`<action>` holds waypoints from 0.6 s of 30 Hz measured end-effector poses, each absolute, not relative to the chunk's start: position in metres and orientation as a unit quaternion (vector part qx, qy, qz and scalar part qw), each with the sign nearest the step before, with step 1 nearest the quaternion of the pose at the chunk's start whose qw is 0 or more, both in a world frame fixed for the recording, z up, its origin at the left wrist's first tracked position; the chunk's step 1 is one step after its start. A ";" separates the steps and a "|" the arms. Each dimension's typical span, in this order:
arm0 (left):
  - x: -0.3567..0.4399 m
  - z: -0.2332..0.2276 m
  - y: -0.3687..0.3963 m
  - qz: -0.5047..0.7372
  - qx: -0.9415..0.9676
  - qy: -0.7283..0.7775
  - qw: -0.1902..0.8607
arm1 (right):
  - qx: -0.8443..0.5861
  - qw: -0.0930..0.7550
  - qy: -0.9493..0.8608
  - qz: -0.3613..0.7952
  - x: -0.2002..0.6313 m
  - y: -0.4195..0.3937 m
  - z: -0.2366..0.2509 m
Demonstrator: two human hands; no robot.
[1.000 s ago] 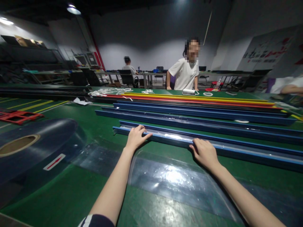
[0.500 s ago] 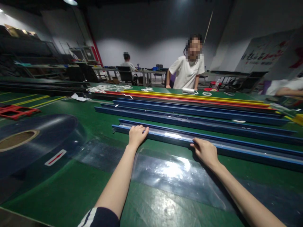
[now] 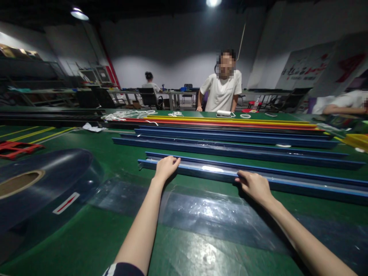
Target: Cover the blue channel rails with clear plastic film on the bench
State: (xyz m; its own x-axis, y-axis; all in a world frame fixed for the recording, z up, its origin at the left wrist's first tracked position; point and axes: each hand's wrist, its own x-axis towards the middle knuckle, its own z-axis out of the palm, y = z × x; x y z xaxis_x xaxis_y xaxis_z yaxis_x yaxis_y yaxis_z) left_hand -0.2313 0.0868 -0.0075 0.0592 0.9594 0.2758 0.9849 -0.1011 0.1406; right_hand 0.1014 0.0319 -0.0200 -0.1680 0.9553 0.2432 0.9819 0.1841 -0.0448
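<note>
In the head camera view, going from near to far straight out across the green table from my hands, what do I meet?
Clear film sheet → left hand and right hand on the nearest blue rail → more blue rails → red rail → yellow rail → person in a white shirt.

left hand (image 3: 166, 167) on blue rail (image 3: 287, 184) | right hand (image 3: 254, 185) seemingly gripping it

We've got glossy clear plastic film (image 3: 207, 214) laid over the matt green bench (image 3: 86, 237), and the blue rail (image 3: 287, 183) looks like smooth painted metal, shiny along the top. The big film roll (image 3: 43, 184) has a cardboard core.
</note>
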 end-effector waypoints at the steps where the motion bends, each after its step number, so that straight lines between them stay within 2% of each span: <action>1: -0.232 -0.004 0.088 -0.140 -0.727 -0.672 0.019 | -0.639 0.109 -0.759 -0.063 0.105 0.031 -0.021; 5: -0.235 0.004 0.088 -0.114 -0.723 -0.681 -0.032 | -0.654 0.111 -0.745 -0.066 0.125 0.025 -0.023; 12: -0.237 0.007 0.087 -0.105 -0.725 -0.679 -0.047 | -0.675 0.086 -0.729 -0.073 0.167 0.022 -0.025; 18: -0.239 0.008 0.087 -0.080 -0.699 -0.711 -0.012 | -0.652 0.107 -0.748 -0.063 0.182 0.024 -0.031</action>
